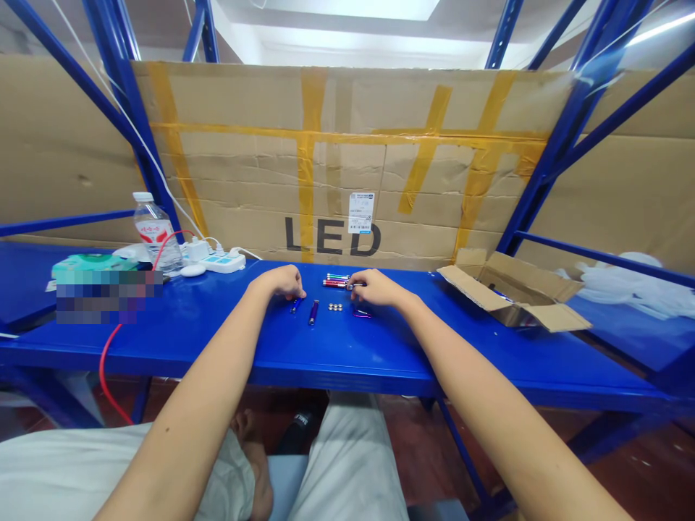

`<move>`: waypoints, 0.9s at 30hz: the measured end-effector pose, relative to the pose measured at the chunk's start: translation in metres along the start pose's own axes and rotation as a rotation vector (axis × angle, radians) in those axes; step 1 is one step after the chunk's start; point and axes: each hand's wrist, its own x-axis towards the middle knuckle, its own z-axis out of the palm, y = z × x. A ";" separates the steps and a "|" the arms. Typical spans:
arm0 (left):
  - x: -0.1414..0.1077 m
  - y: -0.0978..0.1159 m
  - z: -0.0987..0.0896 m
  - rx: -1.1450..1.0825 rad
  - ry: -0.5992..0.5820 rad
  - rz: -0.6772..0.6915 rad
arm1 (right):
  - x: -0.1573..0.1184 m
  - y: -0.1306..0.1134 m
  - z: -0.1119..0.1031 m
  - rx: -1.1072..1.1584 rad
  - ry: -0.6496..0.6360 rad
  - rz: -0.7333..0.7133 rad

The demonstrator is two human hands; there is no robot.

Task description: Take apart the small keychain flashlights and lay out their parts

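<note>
My left hand (287,281) rests over the blue table, its fingers closed at the upper end of a small blue tube (295,305). Just right of it a dark purple tube (313,312) lies on the tabletop. Several small silver round pieces (335,307) sit in a cluster between my hands. My right hand (369,286) has its fingers pinched around something small and dark, too small to name. Beside its fingertips lie several coloured metallic tubes (335,282), red and green among them. A purple carabiner-like loop (362,314) lies below that hand.
An open cardboard box (510,289) with items inside stands at right. On the left are a plastic bottle (157,231), a white power strip (222,261), a green packet (90,268) and a red cable (108,362). A large cardboard sheet (244,181) stands behind the table (352,362).
</note>
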 end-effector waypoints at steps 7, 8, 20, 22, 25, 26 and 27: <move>-0.002 -0.001 -0.001 -0.063 -0.014 -0.043 | 0.000 0.003 0.000 -0.043 -0.010 -0.016; -0.003 0.000 -0.001 -0.075 -0.024 -0.056 | 0.000 0.003 0.000 -0.051 -0.010 -0.014; -0.009 0.009 0.004 -0.264 -0.229 -0.017 | -0.001 0.000 0.000 -0.078 -0.025 0.005; -0.010 0.008 0.003 -0.256 -0.229 0.013 | -0.001 0.000 0.000 -0.084 -0.026 0.001; -0.010 0.008 0.003 -0.247 -0.247 0.028 | -0.002 -0.001 -0.001 -0.095 -0.027 -0.001; -0.010 0.008 0.003 -0.252 -0.253 0.025 | -0.002 -0.001 -0.001 -0.099 -0.028 -0.001; -0.010 0.009 0.004 -0.264 -0.254 0.020 | -0.002 -0.002 -0.001 -0.101 -0.030 -0.002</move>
